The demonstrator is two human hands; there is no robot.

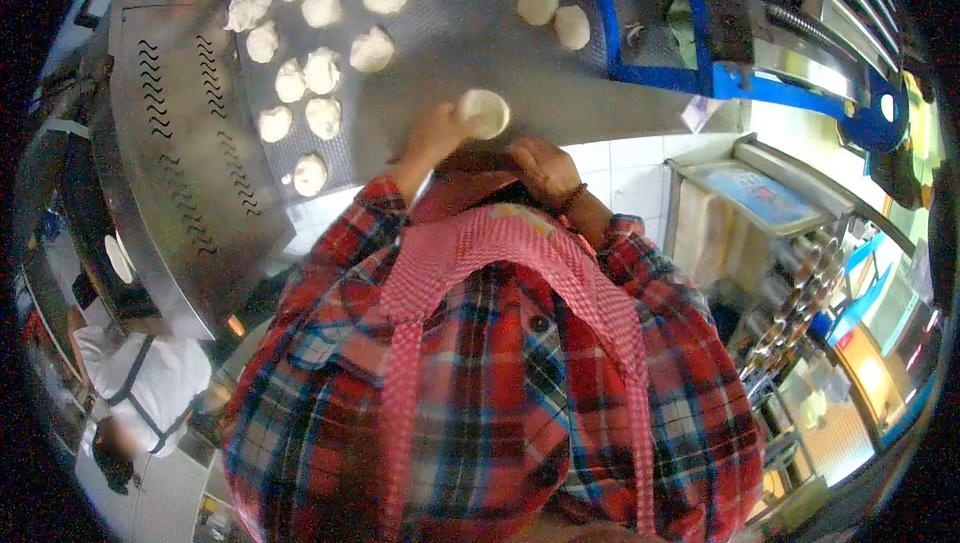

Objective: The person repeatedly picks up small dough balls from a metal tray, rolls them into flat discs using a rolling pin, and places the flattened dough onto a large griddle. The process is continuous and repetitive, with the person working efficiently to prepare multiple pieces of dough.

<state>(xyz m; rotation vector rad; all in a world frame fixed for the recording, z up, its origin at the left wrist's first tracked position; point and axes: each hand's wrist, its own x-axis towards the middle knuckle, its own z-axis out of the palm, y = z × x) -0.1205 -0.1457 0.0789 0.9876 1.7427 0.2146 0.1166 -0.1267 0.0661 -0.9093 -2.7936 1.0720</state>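
Observation:
A round, flattened piece of pale dough (486, 113) is at the fingers of my left hand (441, 130), which grips it by its left side above the front of the metal worktop (450, 62). My right hand (546, 169) is just right of and below that dough, at the worktop's front edge by my apron (487, 231). Its fingers are curled, and whether they hold anything is hidden. Several dough balls lie on the worktop to the left and at the back, among them one ball (372, 50) beyond my left hand and another (572, 27) at the back right.
A slotted metal cabinet (180, 138) borders the worktop on the left. A blue metal frame (660, 81) stands at the back right. A glass-topped case (765, 186) is to the right. Another person in a white shirt (150, 385) is at the lower left.

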